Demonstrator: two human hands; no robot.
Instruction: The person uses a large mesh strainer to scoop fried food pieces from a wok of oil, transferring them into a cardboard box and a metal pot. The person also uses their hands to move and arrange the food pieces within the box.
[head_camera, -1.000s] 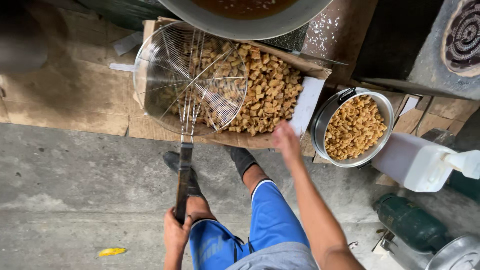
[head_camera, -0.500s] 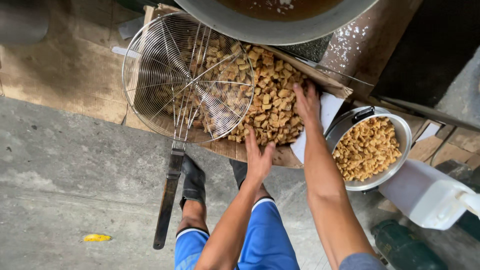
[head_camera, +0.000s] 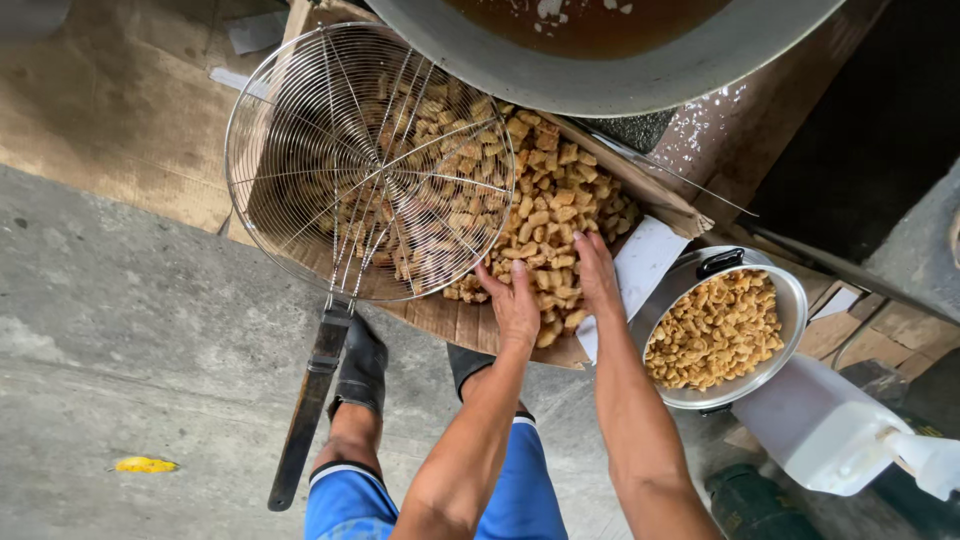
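Observation:
A heap of golden fried pieces (head_camera: 560, 205) lies in a shallow cardboard-lined tray (head_camera: 655, 195). My left hand (head_camera: 515, 305) rests flat at the near edge of the heap, fingers stretched out. Just to its right, my right hand (head_camera: 597, 268) lies on the pieces, also with straight fingers. Neither hand grips anything that I can see. A large round wire skimmer (head_camera: 370, 160) lies over the left part of the tray. Its long dark handle (head_camera: 310, 400) points down toward my left leg, and no hand is on it.
A big metal wok (head_camera: 600, 65) of brown oil hangs over the tray's far side. A steel pot (head_camera: 792, 300) full of fried pieces stands on the right, a white plastic jug (head_camera: 820, 425) below it. My boot (head_camera: 360, 365) stands on the concrete floor.
My left hand let go of the skimmer handle and moved up to the heap. My right hand came down onto the pieces. The skimmer now rests on the tray by itself.

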